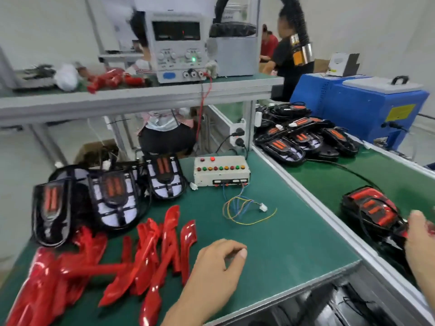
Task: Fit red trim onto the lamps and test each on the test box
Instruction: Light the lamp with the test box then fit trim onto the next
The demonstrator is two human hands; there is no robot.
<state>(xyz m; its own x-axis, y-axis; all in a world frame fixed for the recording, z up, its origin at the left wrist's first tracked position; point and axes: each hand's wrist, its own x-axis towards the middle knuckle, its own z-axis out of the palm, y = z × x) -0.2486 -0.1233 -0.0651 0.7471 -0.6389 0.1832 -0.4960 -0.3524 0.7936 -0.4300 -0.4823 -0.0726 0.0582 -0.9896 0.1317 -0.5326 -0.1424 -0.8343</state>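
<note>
White walls are enclosing green-topped benches, a grey shelf and a blue machine.

The person's right hand is running off the right edge, so its grip on the black lamp with red trim cannot be told. The heap of glossy red plastic trims is getting cropped at the lower left. The grey power supply's display is blurring beyond reading.

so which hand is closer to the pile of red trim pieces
Left. The left hand hovers just right of the red trim pile; the right hand is far off on the lamp on the conveyor.
</note>
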